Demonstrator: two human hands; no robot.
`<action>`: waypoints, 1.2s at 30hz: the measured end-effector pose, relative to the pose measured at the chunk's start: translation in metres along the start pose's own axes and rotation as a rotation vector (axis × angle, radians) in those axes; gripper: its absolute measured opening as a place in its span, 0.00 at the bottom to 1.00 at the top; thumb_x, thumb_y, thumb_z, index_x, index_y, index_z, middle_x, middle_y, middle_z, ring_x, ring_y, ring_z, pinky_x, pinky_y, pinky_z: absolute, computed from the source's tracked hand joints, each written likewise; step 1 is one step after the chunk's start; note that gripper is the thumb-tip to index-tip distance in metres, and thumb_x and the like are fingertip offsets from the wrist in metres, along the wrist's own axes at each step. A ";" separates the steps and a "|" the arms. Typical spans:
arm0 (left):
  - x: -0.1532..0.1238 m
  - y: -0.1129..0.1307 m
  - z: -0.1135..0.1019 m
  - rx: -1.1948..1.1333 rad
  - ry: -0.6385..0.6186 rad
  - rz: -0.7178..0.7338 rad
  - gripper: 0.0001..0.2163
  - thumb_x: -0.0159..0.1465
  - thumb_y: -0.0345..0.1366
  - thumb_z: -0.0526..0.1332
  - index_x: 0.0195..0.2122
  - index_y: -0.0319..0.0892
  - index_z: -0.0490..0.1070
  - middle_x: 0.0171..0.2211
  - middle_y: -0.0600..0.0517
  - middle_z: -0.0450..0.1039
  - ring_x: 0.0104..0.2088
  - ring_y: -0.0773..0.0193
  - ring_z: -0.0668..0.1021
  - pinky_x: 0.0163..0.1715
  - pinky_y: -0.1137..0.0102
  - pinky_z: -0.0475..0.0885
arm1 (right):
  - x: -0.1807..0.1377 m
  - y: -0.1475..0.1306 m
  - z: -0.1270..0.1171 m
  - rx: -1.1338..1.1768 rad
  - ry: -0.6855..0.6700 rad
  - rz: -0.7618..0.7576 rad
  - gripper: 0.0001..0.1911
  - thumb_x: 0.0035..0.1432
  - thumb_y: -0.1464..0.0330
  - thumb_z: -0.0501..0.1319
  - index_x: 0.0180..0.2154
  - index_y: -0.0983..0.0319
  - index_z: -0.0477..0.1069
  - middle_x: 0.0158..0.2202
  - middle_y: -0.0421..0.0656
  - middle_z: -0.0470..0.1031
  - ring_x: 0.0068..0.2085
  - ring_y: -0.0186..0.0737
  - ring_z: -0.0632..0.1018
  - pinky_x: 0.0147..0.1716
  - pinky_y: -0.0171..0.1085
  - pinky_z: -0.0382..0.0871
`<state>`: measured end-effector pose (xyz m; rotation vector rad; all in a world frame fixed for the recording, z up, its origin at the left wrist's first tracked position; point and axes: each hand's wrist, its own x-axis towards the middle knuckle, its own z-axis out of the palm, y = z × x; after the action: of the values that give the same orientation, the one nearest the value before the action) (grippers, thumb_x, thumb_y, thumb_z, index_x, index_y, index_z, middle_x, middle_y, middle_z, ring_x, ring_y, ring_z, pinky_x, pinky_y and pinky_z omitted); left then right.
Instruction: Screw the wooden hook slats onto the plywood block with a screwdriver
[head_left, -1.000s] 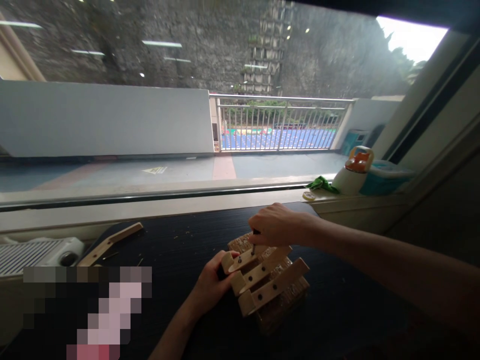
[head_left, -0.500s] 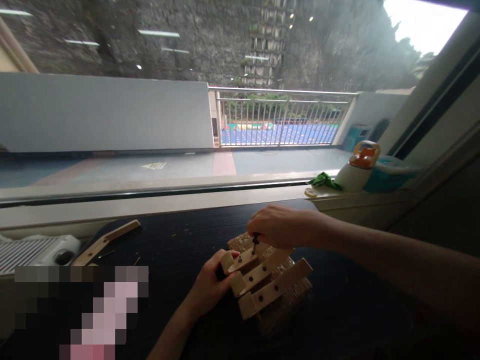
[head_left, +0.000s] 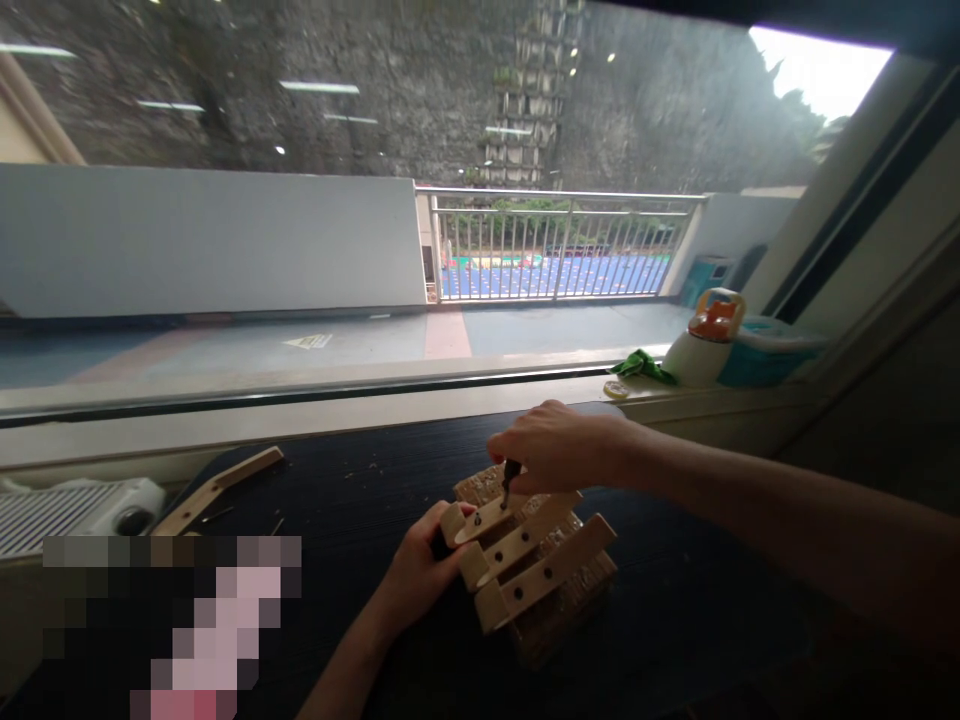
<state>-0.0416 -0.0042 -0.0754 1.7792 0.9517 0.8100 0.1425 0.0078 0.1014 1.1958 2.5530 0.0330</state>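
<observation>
Right hand (head_left: pixel 559 450) has shifted slightly left, closed around one driver (head_left: pixel 511 473), its tip at the farthest of three strips (head_left: pixel 512 547). Left hand (head_left: pixel 429 560) grips that strip's left end. One ridged block (head_left: pixel 589 580) lies under the strips; one bent wooden piece (head_left: pixel 206 498), well left of them.

Lower centre of frame: the right hand (head_left: pixel 559 447) sits slightly farther left; the dark-handled driver (head_left: pixel 511 470) presents a narrower profile.

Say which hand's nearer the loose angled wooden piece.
Left. The left hand is right of the angled wooden piece, gripping wooden slats; the right hand is farther right, holding a tool.
</observation>
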 end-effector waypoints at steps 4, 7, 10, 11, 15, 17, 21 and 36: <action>0.001 0.001 0.000 0.003 0.003 -0.007 0.12 0.57 0.34 0.61 0.43 0.40 0.68 0.35 0.51 0.73 0.36 0.60 0.74 0.38 0.70 0.69 | -0.001 0.002 -0.001 -0.038 -0.007 -0.113 0.08 0.52 0.74 0.56 0.34 0.64 0.73 0.31 0.45 0.76 0.31 0.38 0.74 0.24 0.34 0.56; 0.002 0.002 0.000 -0.002 0.006 -0.017 0.12 0.57 0.34 0.61 0.43 0.41 0.69 0.35 0.51 0.73 0.36 0.60 0.74 0.37 0.71 0.69 | 0.002 0.003 0.004 -0.056 0.023 -0.190 0.07 0.53 0.76 0.56 0.32 0.66 0.73 0.31 0.46 0.75 0.31 0.37 0.73 0.25 0.34 0.56; 0.003 0.003 0.000 0.014 0.007 -0.029 0.12 0.57 0.33 0.60 0.42 0.41 0.69 0.34 0.52 0.72 0.35 0.61 0.74 0.37 0.71 0.68 | 0.006 0.003 0.010 -0.039 0.047 -0.205 0.08 0.54 0.75 0.55 0.31 0.67 0.72 0.28 0.45 0.74 0.29 0.36 0.72 0.24 0.34 0.55; 0.003 0.003 0.000 0.022 0.009 -0.028 0.12 0.57 0.33 0.60 0.42 0.41 0.69 0.34 0.52 0.72 0.35 0.61 0.74 0.37 0.71 0.68 | 0.007 0.003 0.012 -0.027 0.053 -0.189 0.08 0.55 0.74 0.54 0.31 0.67 0.72 0.27 0.45 0.74 0.28 0.36 0.72 0.24 0.34 0.54; 0.003 0.003 0.000 0.042 0.013 -0.031 0.12 0.57 0.32 0.60 0.43 0.41 0.68 0.34 0.52 0.71 0.36 0.61 0.73 0.37 0.71 0.68 | 0.009 0.008 0.019 0.061 0.100 -0.049 0.12 0.57 0.68 0.52 0.31 0.66 0.72 0.26 0.45 0.73 0.26 0.35 0.71 0.24 0.35 0.52; 0.002 0.002 0.000 0.045 0.008 -0.043 0.12 0.57 0.32 0.60 0.43 0.41 0.68 0.34 0.53 0.71 0.35 0.62 0.73 0.36 0.71 0.68 | 0.008 0.014 0.022 0.106 0.111 0.018 0.15 0.58 0.64 0.51 0.29 0.65 0.72 0.25 0.45 0.73 0.26 0.34 0.70 0.24 0.35 0.51; 0.002 0.002 -0.001 0.082 0.015 -0.050 0.12 0.57 0.32 0.60 0.43 0.42 0.69 0.35 0.53 0.71 0.36 0.62 0.74 0.37 0.72 0.68 | -0.001 0.030 0.029 0.190 0.152 0.076 0.17 0.57 0.60 0.51 0.26 0.62 0.72 0.22 0.42 0.71 0.23 0.33 0.66 0.23 0.34 0.49; 0.004 0.000 -0.001 0.212 0.038 -0.049 0.12 0.56 0.32 0.61 0.43 0.45 0.69 0.36 0.53 0.73 0.37 0.63 0.76 0.38 0.74 0.71 | -0.005 0.037 0.054 0.489 0.311 0.051 0.07 0.58 0.68 0.51 0.29 0.61 0.63 0.21 0.37 0.66 0.23 0.29 0.62 0.25 0.32 0.50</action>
<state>-0.0403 -0.0005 -0.0747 1.9188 1.1370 0.7356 0.1891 0.0222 0.0574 1.5304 2.9009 -0.4528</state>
